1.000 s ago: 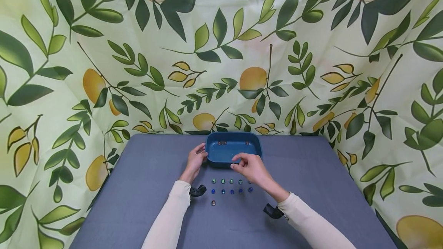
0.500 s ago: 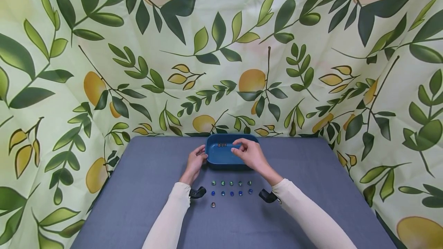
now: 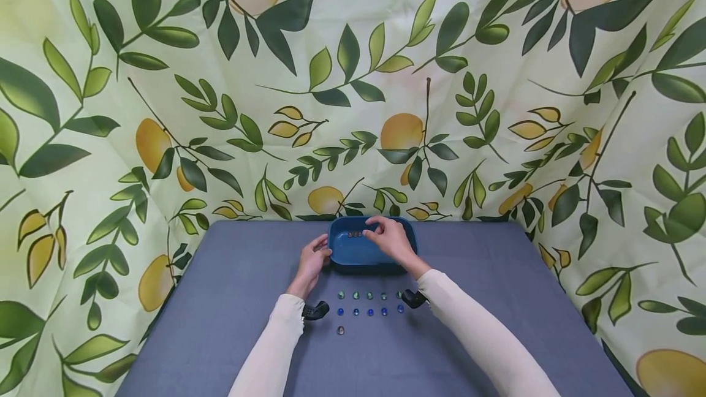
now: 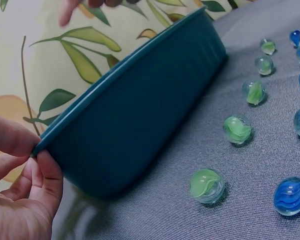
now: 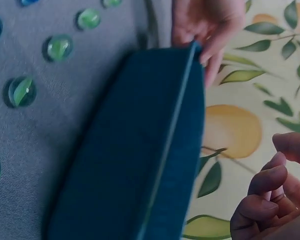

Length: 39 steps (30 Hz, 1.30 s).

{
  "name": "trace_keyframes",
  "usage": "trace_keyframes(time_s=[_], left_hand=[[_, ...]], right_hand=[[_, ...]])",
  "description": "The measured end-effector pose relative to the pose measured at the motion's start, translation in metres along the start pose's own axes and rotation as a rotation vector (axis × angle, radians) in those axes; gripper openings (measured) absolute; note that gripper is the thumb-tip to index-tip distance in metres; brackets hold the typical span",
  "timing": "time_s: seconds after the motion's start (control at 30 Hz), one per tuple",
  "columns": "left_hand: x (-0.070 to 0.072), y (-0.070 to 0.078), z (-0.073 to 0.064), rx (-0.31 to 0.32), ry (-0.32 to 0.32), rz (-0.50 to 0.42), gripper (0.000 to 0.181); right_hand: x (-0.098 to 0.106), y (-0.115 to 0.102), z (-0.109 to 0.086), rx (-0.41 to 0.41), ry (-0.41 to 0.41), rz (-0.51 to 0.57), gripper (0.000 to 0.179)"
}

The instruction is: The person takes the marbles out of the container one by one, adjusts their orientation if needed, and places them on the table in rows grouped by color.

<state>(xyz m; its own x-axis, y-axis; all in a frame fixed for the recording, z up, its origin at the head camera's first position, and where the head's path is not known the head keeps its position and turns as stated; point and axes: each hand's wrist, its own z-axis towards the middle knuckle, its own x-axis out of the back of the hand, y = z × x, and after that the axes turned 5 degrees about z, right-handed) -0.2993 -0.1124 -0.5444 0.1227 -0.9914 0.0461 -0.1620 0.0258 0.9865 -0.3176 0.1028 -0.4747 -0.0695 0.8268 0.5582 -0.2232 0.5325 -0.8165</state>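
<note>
My left hand [image 3: 310, 264] pinches the left rim of a blue plastic tub [image 3: 353, 256] between thumb and fingers; the left wrist view shows this grip up close. Over the tub's middle hovers my right hand [image 3: 393, 242], its fingers loosely bent, with a gap between thumb and index finger [image 5: 292, 146] and nothing held. Inside the tub, a few brownish marbles [image 3: 355, 234] lie near the back left, just left of the right fingertips. The tub's right part is partly hidden by the right hand.
In front of the tub, a row of green-swirled marbles [image 3: 370, 296] lies on the grey cloth, with a row of blue marbles [image 3: 370, 312] nearer me. A single brownish marble [image 3: 340, 330] sits at the front left. A lemon-patterned cloth [image 3: 325, 139] rises behind the table.
My right hand has moved forward and left, from the tub's front right edge to over its inside. The left hand keeps its hold on the rim.
</note>
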Motion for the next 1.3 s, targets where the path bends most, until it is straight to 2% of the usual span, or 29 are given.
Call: trace_keyframes(time_s=[0.6,0.9,1.3], left_hand=[[0.000,-0.003,0.000,-0.019,-0.008,-0.006,0.052],[0.002,-0.004,-0.002,-0.013,-0.016,0.005,0.051],[0.002,-0.002,-0.001,-0.019,-0.015,0.003,0.051]], right_hand=[[-0.028,0.029,0.033,-0.106,-0.042,-0.081,0.032],[-0.037,0.040,0.039,-0.150,-0.076,-0.106,0.036],[-0.040,0.055,0.045,-0.201,-0.064,-0.112,0.036]])
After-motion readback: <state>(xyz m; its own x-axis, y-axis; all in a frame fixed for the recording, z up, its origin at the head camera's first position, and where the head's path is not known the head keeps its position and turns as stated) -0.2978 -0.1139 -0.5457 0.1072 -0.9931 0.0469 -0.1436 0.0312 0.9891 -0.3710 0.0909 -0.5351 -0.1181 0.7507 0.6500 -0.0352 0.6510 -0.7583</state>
